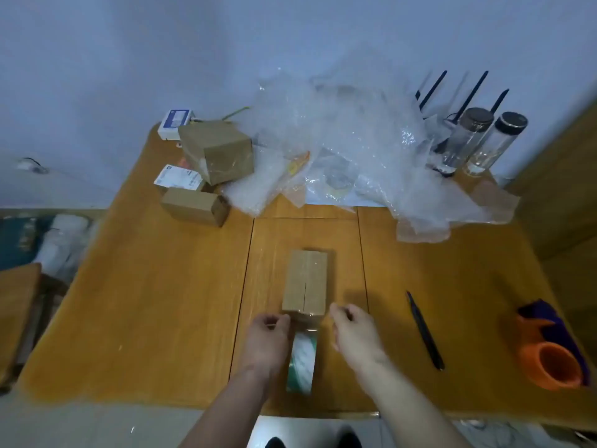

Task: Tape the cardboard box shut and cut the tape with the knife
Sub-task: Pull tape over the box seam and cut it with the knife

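The light is dim and a bit blue. The whole picture looks soft and blurry. The table bends at the edges of the frame. Small shiny spots glint on the plastic wrap, upper middle.

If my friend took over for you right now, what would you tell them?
Left hand and right hand sit at the near end of the cardboard box; whether either grips anything is unclear.
The tape roll lies between the wrists, a clear strip running up to the box.
The knife lies untouched to the right.
Done: tape seems started on the box.
Left: press it down, then cut it with the knife.
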`<state>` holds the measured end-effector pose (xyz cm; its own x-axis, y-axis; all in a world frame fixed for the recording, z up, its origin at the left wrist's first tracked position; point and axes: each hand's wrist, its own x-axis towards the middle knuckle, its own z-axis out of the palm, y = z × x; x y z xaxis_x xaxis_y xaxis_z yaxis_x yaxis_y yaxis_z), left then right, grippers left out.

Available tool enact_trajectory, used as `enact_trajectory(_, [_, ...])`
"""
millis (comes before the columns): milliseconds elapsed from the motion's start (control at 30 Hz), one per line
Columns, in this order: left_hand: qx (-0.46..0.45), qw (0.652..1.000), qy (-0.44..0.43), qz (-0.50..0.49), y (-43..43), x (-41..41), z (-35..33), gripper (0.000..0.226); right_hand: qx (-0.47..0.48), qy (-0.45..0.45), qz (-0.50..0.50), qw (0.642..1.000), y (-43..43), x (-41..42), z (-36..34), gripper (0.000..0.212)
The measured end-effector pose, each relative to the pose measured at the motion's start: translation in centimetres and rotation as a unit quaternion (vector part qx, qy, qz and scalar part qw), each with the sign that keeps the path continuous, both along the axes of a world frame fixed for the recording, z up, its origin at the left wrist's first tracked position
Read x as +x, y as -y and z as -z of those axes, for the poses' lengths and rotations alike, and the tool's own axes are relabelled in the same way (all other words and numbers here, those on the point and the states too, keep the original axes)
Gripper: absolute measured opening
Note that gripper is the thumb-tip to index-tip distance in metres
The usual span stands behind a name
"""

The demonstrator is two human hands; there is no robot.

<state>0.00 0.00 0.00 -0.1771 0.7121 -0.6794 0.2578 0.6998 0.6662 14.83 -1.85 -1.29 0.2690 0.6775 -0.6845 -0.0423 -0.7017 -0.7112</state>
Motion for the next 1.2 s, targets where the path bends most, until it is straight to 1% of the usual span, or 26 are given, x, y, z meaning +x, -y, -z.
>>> enact_trajectory(67, [0.006, 1.000, -0.021, 0.013, 0.0, 0.2, 0.6, 0.017, -0.009, 0.009, -0.007, 1.000, -0.1, 0.0, 0.9, 0.021])
enact_trajectory(133, [0.006, 1.000, -0.012, 0.027, 0.3, 0.2, 0.9, 0.027, -0.008, 0.018, -0.010, 1.000, 0.2, 0.0, 1.6, 0.021])
enact_trajectory(167, [0.001, 0.999, -0.012, 0.037, 0.5, 0.3, 1.1, 0.035, -0.002, 0.037, -0.023, 0.999, 0.2, -0.1, 1.9, 0.022])
enact_trajectory(267, [-0.032, 0.998, 0.009, 0.049, 0.6, 0.8, 1.5, 0.055, 0.040, 0.139, -0.076, 0.987, -0.1, -0.2, 2.3, 0.026])
enact_trajectory(300, [-0.040, 0.998, 0.020, 0.043, 0.6, 1.1, 1.7, 0.059, 0.058, 0.175, -0.100, 0.978, -0.5, -0.2, 2.3, 0.032])
enact_trajectory(333, [-0.047, 0.998, 0.027, 0.041, 0.5, 1.3, 1.7, 0.063, 0.083, 0.214, -0.139, 0.963, -0.9, -0.1, 2.2, 0.041])
enact_trajectory(400, [-0.053, 0.997, 0.037, 0.042, 0.5, 1.6, 1.7, 0.065, 0.123, 0.307, -0.260, 0.907, -1.7, 0.1, 2.2, 0.055])
enact_trajectory(467, [-0.058, 0.996, 0.050, 0.039, 0.6, 1.6, 2.0, 0.063, 0.125, 0.383, -0.358, 0.843, -2.7, 0.2, 2.1, 0.059])
enact_trajectory(500, [-0.056, 0.996, 0.055, 0.035, 0.7, 1.6, 2.2, 0.061, 0.117, 0.408, -0.386, 0.819, -3.2, 0.2, 2.0, 0.059])
enact_trajectory(567, [-0.058, 0.996, 0.057, 0.030, 0.9, 1.7, 2.4, 0.061, 0.108, 0.439, -0.421, 0.786, -3.8, 0.5, 1.8, 0.059])
enact_trajectory(633, [-0.054, 0.997, 0.042, 0.043, 1.0, 1.8, 2.7, 0.060, 0.112, 0.453, -0.435, 0.770, -4.1, 0.7, 1.7, 0.060])
enact_trajectory(767, [-0.057, 0.997, 0.037, 0.048, 1.1, 1.9, 2.5, 0.037, 0.102, 0.462, -0.448, 0.759, -4.3, 0.8, 1.9, 0.061])
enact_trajectory(833, [-0.079, 0.993, 0.075, 0.041, 1.0, 1.4, 2.5, 0.030, 0.098, 0.460, -0.449, 0.760, -4.4, 0.8, 2.0, 0.061])
enact_trajectory(967, [-0.140, 0.974, 0.176, 0.035, 0.5, 0.5, 2.7, 0.032, 0.100, 0.454, -0.450, 0.763, -4.2, 0.8, 2.4, 0.062])
enact_trajectory(1033, [-0.154, 0.969, 0.192, 0.038, 0.3, 0.3, 2.9, 0.033, 0.107, 0.455, -0.447, 0.763, -4.1, 0.9, 2.6, 0.061])
enact_trajectory(1200, [-0.169, 0.962, 0.211, 0.037, 0.5, 0.1, 3.4, 0.024, 0.113, 0.454, -0.441, 0.766, -4.0, 1.0, 3.0, 0.059])
